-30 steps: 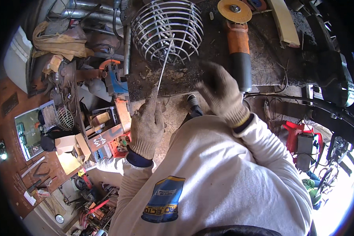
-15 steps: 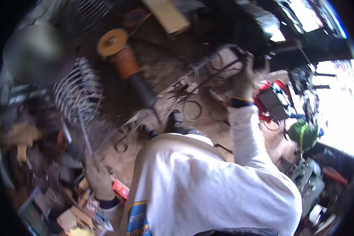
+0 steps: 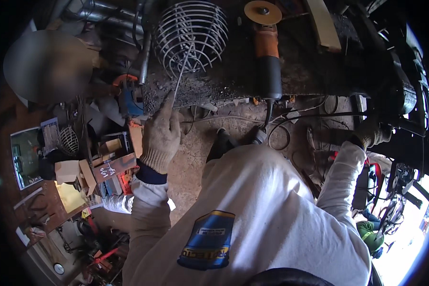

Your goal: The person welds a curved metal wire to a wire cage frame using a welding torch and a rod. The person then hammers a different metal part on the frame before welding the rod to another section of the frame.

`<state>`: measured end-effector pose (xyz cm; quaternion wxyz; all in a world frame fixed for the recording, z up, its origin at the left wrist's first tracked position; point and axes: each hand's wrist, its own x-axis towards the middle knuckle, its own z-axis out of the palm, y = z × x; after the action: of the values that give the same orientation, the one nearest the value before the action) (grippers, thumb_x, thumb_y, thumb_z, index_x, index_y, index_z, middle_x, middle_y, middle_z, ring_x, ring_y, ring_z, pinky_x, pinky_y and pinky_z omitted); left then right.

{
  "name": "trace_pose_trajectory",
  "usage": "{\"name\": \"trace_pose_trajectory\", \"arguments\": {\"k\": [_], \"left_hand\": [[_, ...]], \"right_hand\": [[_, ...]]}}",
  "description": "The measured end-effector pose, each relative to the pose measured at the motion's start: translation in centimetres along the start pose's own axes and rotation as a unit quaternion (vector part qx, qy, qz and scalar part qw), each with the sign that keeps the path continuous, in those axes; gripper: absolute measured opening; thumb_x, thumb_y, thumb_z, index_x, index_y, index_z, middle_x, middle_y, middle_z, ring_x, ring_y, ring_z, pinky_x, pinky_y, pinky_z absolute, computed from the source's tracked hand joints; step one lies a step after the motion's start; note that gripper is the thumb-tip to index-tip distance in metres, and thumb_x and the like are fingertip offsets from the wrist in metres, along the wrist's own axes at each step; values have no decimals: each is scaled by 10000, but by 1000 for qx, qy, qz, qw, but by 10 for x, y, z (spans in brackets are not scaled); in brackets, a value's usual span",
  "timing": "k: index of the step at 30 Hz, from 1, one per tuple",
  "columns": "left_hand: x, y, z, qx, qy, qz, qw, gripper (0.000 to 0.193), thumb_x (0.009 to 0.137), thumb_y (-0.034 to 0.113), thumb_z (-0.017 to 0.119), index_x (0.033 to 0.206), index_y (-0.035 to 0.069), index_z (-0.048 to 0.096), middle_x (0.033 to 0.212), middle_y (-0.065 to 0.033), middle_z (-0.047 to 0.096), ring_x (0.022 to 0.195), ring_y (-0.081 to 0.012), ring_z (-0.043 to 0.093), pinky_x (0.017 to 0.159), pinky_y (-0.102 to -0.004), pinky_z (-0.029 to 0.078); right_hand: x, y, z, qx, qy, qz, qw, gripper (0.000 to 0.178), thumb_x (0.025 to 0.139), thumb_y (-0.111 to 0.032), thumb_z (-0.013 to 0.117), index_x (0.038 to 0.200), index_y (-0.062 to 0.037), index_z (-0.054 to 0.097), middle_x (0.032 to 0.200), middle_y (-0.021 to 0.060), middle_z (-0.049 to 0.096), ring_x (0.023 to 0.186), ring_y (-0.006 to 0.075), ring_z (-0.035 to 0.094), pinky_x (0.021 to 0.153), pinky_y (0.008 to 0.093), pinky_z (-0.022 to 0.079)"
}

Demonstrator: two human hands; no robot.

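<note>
My left hand [image 3: 163, 136], in a knitted work glove, grips the near end of a thin metal rod [image 3: 180, 78]. The rod's far end reaches into a round wire cage [image 3: 191, 35] on the dark workbench [image 3: 224, 83]. My right hand [image 3: 374, 132], also gloved, is curled beside a dark metal frame at the right; what lies in its fingers is hidden in shadow. A black cable [image 3: 324, 114] runs toward that hand. Between the hands, an angle grinder [image 3: 267, 55] with an orange-and-black body and a yellowish disc lies on the bench.
A flat pale board [image 3: 323, 26] lies right of the grinder. A metal tube [image 3: 145, 59] stands left of the cage. Cardboard boxes [image 3: 71, 171] and a smaller wire cage [image 3: 68, 140] sit at the left. Loose cable [image 3: 233, 117] trails over the floor. A green bag-like thing [image 3: 369, 236] is at the lower right.
My view has swung, so the bench now lies straight across the top. My left hand is nearer the bench with the rod. My right hand sits lower, against the dark frame.
</note>
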<state>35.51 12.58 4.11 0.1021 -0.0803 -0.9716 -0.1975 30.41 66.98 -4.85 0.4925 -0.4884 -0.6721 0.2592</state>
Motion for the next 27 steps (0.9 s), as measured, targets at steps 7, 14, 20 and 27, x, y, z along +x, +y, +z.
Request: {"name": "trace_pose_trajectory", "arguments": {"k": [7, 14, 20, 27], "left_hand": [[-4, -2, 0, -47, -101, -157, 981, 486, 975, 169, 557, 1451, 99, 485, 1039, -246, 694, 875, -422, 686, 722, -478, 553], [0, 3, -7, 24, -94, -82, 992, 517, 960, 167, 574, 1465, 119, 478, 908, -214, 704, 745, -382, 687, 634, -466, 535], [-8, -3, -1, 10, -44, -46, 998, 508, 951, 151, 570, 1449, 98, 485, 944, -210, 704, 798, -383, 684, 666, -480, 529], [0, 8, -13, 35, -123, -97, 987, 539, 954, 155, 570, 1476, 92, 454, 1076, -207, 701, 840, -389, 686, 708, -485, 532]], "right_hand": [[-4, -38, -9, 12, -41, 19, 999, 498, 747, -275, 849, 1053, 79, 677, 996, 198, 738, 911, 337, 724, 820, 457, 579], [-8, -36, -7, 78, 4, 31, 997, 426, 808, -272, 784, 1057, 54, 667, 1023, 195, 726, 958, 317, 712, 870, 439, 548], [-35, -44, -4, 48, 93, -120, 987, 443, 868, -201, 763, 1174, 65, 582, 1128, 189, 669, 1049, 292, 666, 890, 385, 556], [-193, -181, -25, 325, -456, -396, 728, 360, 890, -36, 708, 1240, 0, 628, 1078, 151, 696, 967, 286, 687, 852, 350, 552]]}}
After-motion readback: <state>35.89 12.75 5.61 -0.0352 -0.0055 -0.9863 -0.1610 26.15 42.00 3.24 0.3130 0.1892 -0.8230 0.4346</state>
